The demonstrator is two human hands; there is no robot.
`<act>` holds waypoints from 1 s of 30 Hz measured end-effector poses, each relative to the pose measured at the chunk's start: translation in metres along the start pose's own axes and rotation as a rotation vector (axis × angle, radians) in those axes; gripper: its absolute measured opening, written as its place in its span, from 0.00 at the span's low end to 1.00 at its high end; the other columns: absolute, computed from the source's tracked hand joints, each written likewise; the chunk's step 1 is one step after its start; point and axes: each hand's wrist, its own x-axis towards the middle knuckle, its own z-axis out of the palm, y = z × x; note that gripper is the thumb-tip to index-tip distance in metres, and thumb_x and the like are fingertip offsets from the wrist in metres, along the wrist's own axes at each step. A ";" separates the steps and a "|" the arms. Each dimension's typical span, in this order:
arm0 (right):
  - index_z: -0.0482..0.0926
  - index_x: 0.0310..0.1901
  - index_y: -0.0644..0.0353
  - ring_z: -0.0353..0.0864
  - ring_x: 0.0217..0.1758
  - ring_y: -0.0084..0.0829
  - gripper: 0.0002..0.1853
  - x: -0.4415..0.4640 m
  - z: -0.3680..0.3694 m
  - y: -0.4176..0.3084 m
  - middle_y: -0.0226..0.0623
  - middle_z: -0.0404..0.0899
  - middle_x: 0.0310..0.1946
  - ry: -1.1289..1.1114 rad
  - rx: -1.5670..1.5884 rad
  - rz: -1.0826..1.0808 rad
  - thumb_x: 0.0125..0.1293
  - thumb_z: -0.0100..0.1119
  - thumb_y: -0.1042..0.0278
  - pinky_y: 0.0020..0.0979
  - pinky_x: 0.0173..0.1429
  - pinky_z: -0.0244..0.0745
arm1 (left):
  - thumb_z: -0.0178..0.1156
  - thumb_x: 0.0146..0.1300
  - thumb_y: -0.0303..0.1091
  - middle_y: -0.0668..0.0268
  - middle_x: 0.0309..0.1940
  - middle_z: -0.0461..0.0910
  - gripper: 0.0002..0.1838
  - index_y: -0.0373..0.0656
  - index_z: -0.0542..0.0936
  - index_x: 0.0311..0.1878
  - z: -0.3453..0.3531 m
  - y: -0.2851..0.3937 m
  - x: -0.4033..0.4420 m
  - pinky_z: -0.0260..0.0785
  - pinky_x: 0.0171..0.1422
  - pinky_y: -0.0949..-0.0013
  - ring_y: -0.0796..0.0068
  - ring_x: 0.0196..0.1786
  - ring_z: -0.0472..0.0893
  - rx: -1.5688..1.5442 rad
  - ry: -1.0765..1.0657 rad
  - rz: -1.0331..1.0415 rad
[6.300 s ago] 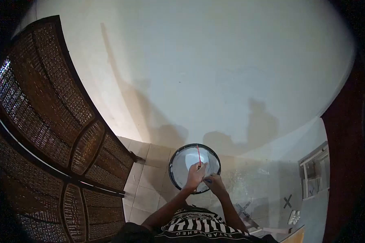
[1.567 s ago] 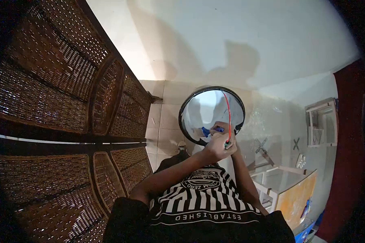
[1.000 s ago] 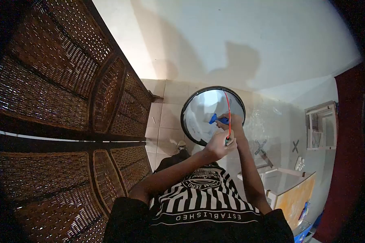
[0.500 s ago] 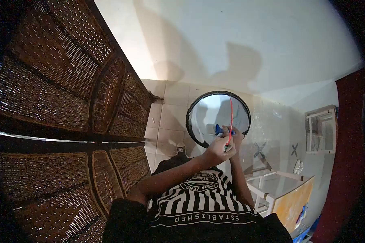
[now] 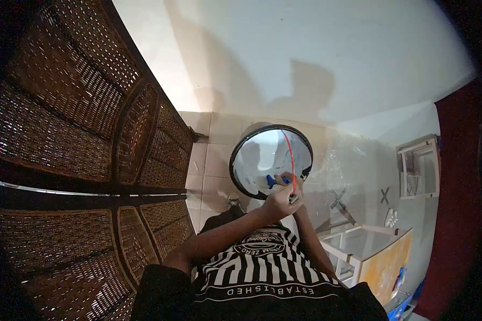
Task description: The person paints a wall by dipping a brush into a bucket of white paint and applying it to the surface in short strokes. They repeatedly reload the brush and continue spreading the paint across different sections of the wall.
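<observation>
A round, shiny white disc [image 5: 254, 163] with a dark rim sits in front of my body; how it is supported is hidden. My left hand [image 5: 279, 205] is closed over its near edge. A thin red cord [image 5: 291, 152] runs from my fingers across the disc to its far rim. Something small and greenish shows at my left fingers, too small to name. My right hand [image 5: 293, 182] is closed just beyond my left, partly hidden by it. A small blue object [image 5: 273, 181] sticks out at its fingers; its kind is unclear.
Dark woven cane panels [image 5: 53, 160] stand along the left. A pale wall [image 5: 251, 64] rises ahead above the tiled floor [image 5: 218, 160]. At right are a white-framed table [image 5: 383, 267] with a yellowish side, a white frame [image 5: 419, 167] and a dark red curtain [image 5: 458, 176].
The disc, the red cord and both my hands have shifted a little to the left. My view has moved slightly too. Both hands stay closed.
</observation>
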 end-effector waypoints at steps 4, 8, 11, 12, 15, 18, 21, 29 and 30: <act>0.78 0.27 0.65 0.69 0.18 0.31 0.11 0.005 0.028 0.026 0.38 0.74 0.16 0.405 0.047 -0.583 0.56 0.64 0.64 0.33 0.27 0.66 | 0.65 0.47 0.28 0.55 0.21 0.71 0.13 0.37 0.73 0.34 0.004 -0.011 -0.003 0.64 0.26 0.59 0.53 0.24 0.75 0.002 0.013 -0.018; 0.77 0.30 0.64 0.70 0.22 0.32 0.11 0.007 0.032 0.034 0.39 0.74 0.21 0.357 0.060 -0.572 0.57 0.62 0.64 0.34 0.30 0.67 | 0.66 0.46 0.29 0.54 0.22 0.72 0.16 0.35 0.74 0.38 0.032 -0.043 -0.022 0.65 0.28 0.58 0.52 0.25 0.75 0.168 0.099 -0.030; 0.76 0.33 0.63 0.70 0.26 0.33 0.10 0.016 0.040 0.032 0.40 0.74 0.24 0.331 0.076 -0.582 0.58 0.61 0.64 0.34 0.33 0.67 | 0.65 0.47 0.30 0.57 0.20 0.71 0.12 0.39 0.71 0.31 0.011 -0.024 0.000 0.65 0.28 0.59 0.54 0.23 0.75 0.210 0.211 -0.019; 0.76 0.34 0.63 0.70 0.27 0.34 0.10 0.017 0.042 0.034 0.40 0.74 0.26 0.322 0.083 -0.582 0.58 0.60 0.63 0.34 0.33 0.67 | 0.65 0.49 0.31 0.61 0.17 0.71 0.12 0.43 0.68 0.25 -0.002 -0.008 0.010 0.65 0.28 0.61 0.57 0.21 0.75 0.073 0.234 -0.011; 0.76 0.36 0.62 0.71 0.30 0.35 0.10 0.017 0.050 0.040 0.41 0.74 0.29 0.298 0.096 -0.575 0.59 0.59 0.63 0.35 0.36 0.67 | 0.66 0.46 0.32 0.61 0.17 0.70 0.13 0.45 0.69 0.25 -0.011 0.002 0.017 0.65 0.28 0.60 0.56 0.22 0.74 0.156 0.174 -0.097; 0.75 0.38 0.61 0.72 0.33 0.36 0.11 0.023 0.045 0.049 0.42 0.74 0.33 0.276 0.102 -0.569 0.60 0.58 0.63 0.35 0.39 0.67 | 0.65 0.47 0.30 0.62 0.16 0.68 0.12 0.44 0.68 0.24 -0.011 0.010 0.027 0.63 0.27 0.61 0.56 0.21 0.74 0.103 0.248 -0.061; 0.75 0.41 0.60 0.72 0.37 0.38 0.11 0.032 0.048 0.052 0.43 0.74 0.37 0.248 0.117 -0.559 0.60 0.56 0.62 0.36 0.41 0.67 | 0.63 0.49 0.29 0.62 0.15 0.66 0.11 0.44 0.68 0.24 -0.006 -0.001 0.023 0.62 0.26 0.61 0.55 0.19 0.72 -0.145 0.142 -0.250; 0.73 0.47 0.58 0.74 0.45 0.41 0.14 0.047 0.030 0.086 0.46 0.73 0.46 0.255 0.200 -0.492 0.62 0.52 0.62 0.37 0.48 0.68 | 0.62 0.53 0.27 0.63 0.13 0.63 0.14 0.43 0.64 0.22 -0.010 0.014 0.047 0.61 0.24 0.64 0.59 0.16 0.68 -0.025 0.189 -0.101; 0.73 0.48 0.58 0.74 0.46 0.41 0.14 0.050 0.028 0.095 0.47 0.73 0.48 0.253 0.206 -0.483 0.62 0.52 0.61 0.37 0.49 0.68 | 0.62 0.54 0.27 0.64 0.13 0.62 0.14 0.43 0.64 0.22 -0.009 0.018 0.052 0.61 0.23 0.65 0.62 0.15 0.67 -0.079 0.198 -0.169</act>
